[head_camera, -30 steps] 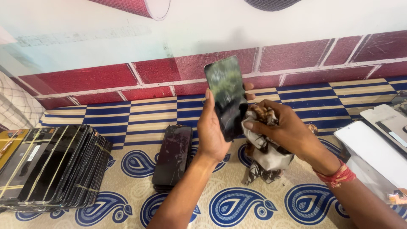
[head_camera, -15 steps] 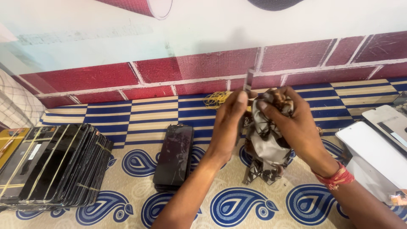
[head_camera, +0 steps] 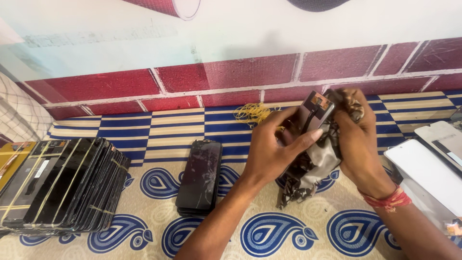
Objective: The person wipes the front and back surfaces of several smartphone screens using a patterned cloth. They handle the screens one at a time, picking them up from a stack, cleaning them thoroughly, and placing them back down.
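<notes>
— Head view: what have I got?
— My left hand (head_camera: 269, 154) clamps its fingers on the phone screen panel (head_camera: 313, 115), back up, steadying it. My right hand (head_camera: 356, 139) grips the patterned cloth (head_camera: 313, 168) against it, right of the cracked screens stack (head_camera: 199, 175).

Phone-repair workshop: banded stack of phone screens (head_camera: 57, 185) at the patterned mat's (head_camera: 298, 231) left edge, cracked phones (head_camera: 199, 175) piled mid-mat.

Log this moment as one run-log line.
left hand: holds phone screen panel, back side up | right hand: presses patterned cloth against it | near: small phone stack, banded bundle
</notes>
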